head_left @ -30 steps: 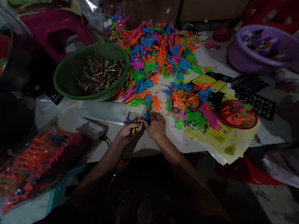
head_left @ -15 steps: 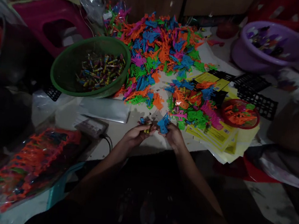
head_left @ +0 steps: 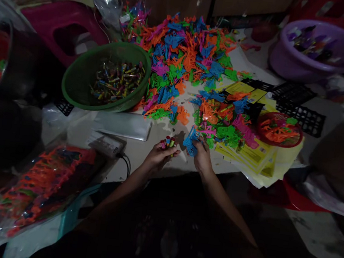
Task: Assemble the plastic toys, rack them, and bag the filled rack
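Note:
My left hand is closed around several short, wrapped, crayon-like sticks, their coloured ends poking up above the fingers. A small blue plastic toy with a mesh-like part is pinched in my right hand, a short way to the right. The two hands are apart, low over the near edge of the table. Just beyond my right hand lies a small heap of mixed plastic toys and sticks. A green basin with many similar sticks stands to the left.
A large pile of bright plastic toys covers the table's back. Yellow printed cards and a red basket lie right, below a purple basin. Clear plastic sheets lie left; a bag of toys is nearer.
My hands have drawn apart; the left has turned so the sticks stand more upright. The blue toy has shifted slightly right with my right hand. The view has shifted a little.

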{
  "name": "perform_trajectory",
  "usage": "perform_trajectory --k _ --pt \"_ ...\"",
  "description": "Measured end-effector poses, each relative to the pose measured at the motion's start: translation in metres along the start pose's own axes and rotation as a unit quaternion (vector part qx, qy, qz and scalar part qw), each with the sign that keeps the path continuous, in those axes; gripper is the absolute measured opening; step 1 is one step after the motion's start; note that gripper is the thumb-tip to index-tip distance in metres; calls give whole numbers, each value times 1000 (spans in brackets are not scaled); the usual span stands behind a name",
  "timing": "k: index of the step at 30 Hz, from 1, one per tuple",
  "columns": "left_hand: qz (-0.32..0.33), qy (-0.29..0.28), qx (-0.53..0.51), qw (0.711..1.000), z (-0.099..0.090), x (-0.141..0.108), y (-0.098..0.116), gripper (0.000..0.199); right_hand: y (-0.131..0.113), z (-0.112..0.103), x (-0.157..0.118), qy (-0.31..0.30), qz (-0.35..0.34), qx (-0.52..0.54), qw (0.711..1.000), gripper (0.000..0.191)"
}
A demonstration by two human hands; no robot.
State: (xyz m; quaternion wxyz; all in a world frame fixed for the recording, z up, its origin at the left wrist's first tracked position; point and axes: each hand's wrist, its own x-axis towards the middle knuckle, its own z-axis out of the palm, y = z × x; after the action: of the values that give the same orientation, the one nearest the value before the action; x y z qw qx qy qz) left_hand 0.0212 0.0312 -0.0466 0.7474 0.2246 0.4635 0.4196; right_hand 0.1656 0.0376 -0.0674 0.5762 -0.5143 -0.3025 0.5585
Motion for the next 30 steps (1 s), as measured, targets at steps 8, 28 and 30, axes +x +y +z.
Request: perform_trajectory --k 8,28,30 --pt "42 -22 0 999 5 1 5 42 -13 4 -8 -12 -36 -82 996 24" --pt "87 -44 126 987 13 -1 0 37 -25 -1 -1 -24 -89 -256 962 26" --pt "76 -10 95 993 5 7 3 39 -39 -20 18 13 -101 -348 932 28"
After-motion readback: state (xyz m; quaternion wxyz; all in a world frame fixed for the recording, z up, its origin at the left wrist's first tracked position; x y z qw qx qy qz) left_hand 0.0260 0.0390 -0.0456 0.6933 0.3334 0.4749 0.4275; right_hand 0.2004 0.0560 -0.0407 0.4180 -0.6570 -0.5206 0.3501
